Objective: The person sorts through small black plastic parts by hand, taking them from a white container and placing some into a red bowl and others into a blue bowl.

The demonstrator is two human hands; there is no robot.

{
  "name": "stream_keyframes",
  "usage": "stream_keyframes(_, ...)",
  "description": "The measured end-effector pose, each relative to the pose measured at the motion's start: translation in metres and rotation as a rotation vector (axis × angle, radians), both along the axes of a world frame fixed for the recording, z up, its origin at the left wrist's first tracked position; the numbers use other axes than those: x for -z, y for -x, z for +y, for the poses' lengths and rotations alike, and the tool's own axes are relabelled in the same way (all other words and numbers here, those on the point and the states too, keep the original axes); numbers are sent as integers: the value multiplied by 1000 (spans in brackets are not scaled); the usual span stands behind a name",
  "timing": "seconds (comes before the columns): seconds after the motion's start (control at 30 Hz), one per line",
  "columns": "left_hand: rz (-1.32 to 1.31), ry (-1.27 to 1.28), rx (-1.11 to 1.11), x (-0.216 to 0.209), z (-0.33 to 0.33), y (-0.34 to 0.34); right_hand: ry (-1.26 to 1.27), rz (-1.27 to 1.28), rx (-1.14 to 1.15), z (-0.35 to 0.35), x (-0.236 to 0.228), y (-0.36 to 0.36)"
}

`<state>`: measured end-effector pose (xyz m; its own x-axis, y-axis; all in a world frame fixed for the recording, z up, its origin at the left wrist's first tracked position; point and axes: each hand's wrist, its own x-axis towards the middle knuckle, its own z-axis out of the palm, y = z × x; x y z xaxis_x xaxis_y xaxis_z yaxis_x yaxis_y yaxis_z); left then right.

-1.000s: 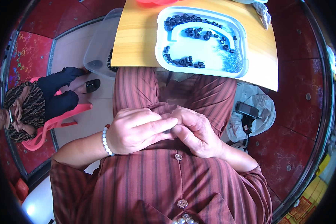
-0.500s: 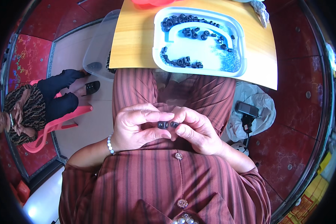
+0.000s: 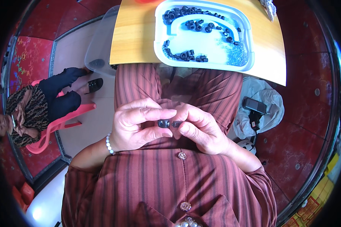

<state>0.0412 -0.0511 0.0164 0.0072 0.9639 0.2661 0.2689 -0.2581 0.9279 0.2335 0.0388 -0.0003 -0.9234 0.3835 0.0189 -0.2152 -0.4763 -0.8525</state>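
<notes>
Above my lap, my left hand pinches a small rounded black plastic piece between thumb and fingers. A dark opening seems to show on its side. Close to its right, my right hand grips a smaller dark plug-like piece, partly hidden by the fingertips. The two pieces lie nearly in line; whether they touch, I cannot tell. Beyond my knees, a white tray holds many similar black pieces, some round and some cylindrical, with a heap of tiny silvery bits on its right side.
The tray stands on a wooden table whose near edge is above my thighs. A clear plastic bin is left of it. At right lies a white plastic bag with a black device. A person sits on a red chair at left.
The table and tray sit slightly higher in the picture. The rounded piece in my left hand has shifted a little left and appears turned; both hands keep their pinch.
</notes>
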Motion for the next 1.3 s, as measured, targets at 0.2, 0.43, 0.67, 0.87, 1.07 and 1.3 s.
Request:
stream_keyframes(0.2, 21, 52, 20, -6, 2, 1, -11, -6, 6, 0, 3, 2)
stream_keyframes(0.43, 43, -6, -1, -1, 3, 0, -39, 1, 7, 0, 6, 2)
stream_keyframes(0.67, 16, 13, 9, -2, 3, -1, -29, 20, 6, 0, 8, 3)
stream_keyframes(0.87, -22, -86, 87, -1, 11, 0, 160, 89, -66, 0, 6, 1)
stream_keyframes(1.07, -23, -101, 84, 0, 14, -3, 234, 95, -110, 3, 3, 0)
stream_keyframes(1.3, -56, -111, 70, 0, 16, -4, 319, 128, -125, 9, 4, 1)
